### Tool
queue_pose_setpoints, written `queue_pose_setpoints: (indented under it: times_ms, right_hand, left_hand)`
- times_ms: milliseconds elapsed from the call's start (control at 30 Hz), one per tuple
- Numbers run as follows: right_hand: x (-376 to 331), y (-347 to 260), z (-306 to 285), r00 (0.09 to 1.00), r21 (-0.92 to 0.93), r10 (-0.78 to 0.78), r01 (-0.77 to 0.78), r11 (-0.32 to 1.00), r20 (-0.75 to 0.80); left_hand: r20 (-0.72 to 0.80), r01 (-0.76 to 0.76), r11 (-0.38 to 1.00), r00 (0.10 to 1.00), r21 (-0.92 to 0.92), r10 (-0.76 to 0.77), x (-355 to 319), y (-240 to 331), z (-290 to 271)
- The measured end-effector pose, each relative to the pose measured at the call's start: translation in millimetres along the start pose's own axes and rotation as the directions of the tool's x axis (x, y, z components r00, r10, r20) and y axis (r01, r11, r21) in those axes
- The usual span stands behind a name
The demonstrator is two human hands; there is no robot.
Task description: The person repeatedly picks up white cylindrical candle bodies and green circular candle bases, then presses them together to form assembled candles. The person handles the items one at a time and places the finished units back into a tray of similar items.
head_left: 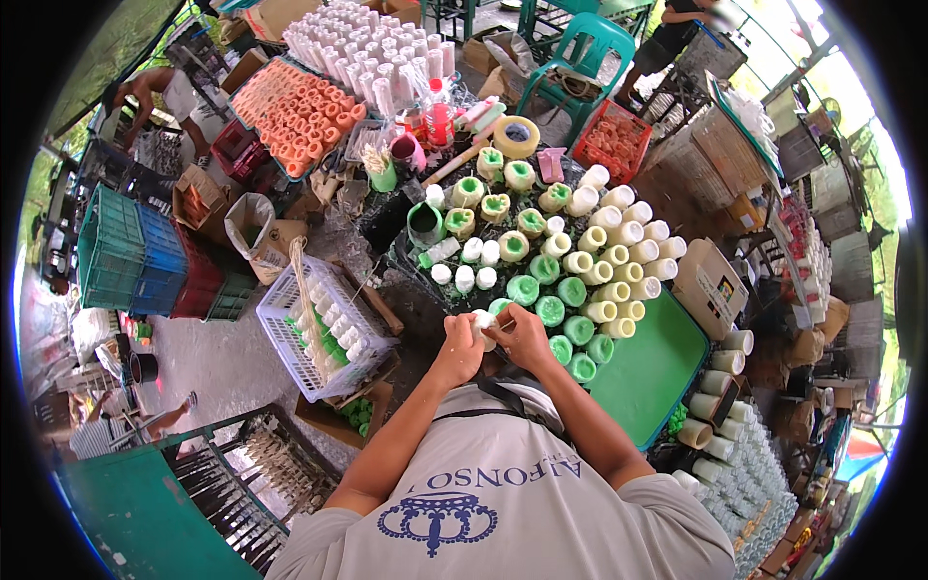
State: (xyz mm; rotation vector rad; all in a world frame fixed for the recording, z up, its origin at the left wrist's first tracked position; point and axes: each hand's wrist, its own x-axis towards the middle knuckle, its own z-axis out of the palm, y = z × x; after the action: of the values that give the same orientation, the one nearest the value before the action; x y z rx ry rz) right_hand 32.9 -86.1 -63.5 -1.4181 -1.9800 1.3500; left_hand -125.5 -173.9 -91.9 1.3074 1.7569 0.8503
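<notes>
Close to my body, at the table's near edge, my left hand point(461, 350) is closed round a small white wax candle point(483, 320). My right hand point(523, 340) meets it from the other side, fingers pinched together at the candle; anything thin between those fingertips is too small to make out. Just beyond my hands stand several small white candles point(464, 279). Green-topped wax cups point(550, 310) stand close by my right hand, with rows of cream cylinders point(601, 311) behind them. Farther back are cream cups with green centres point(514, 246).
A green board point(657, 362) lies to the right. On the left a white basket point(280, 333) holds white and green pieces. A roll of tape point(516, 137), a red-capped bottle point(439, 114) and orange wax pieces point(300, 116) are farther back. Other people work at the far left and far right.
</notes>
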Motion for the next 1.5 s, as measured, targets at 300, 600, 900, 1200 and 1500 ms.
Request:
queue_pose_setpoints:
  times_ms: [300,600,900,1200,1500]
  right_hand:
    - [24,-3,36,0.937,-0.025,-0.250,0.264,0.964,0.246]
    - [24,-7,45,0.859,0.223,-0.222,0.130,0.966,0.461]
    - [133,10,-81,0.954,-0.302,-0.205,0.133,0.944,-0.220]
    - [242,91,-132,0.996,-0.760,-0.050,0.084,0.645,0.068]
    - [258,104,-123,0.995,-0.805,-0.023,0.096,0.585,0.102]
  left_hand:
    - [-0.010,0.363,0.810,0.910,-0.460,-0.413,-4,3,-20]
    - [0.079,0.096,0.936,0.994,-0.339,-0.073,-22,-32,-32]
    - [-0.092,0.326,0.659,0.852,-0.678,-0.516,-27,-49,-21]
    - [-0.311,0.235,0.874,0.869,-0.426,-0.385,-49,-55,-6]
    - [-0.374,0.286,0.789,0.759,-0.544,-0.533,-81,-56,-7]
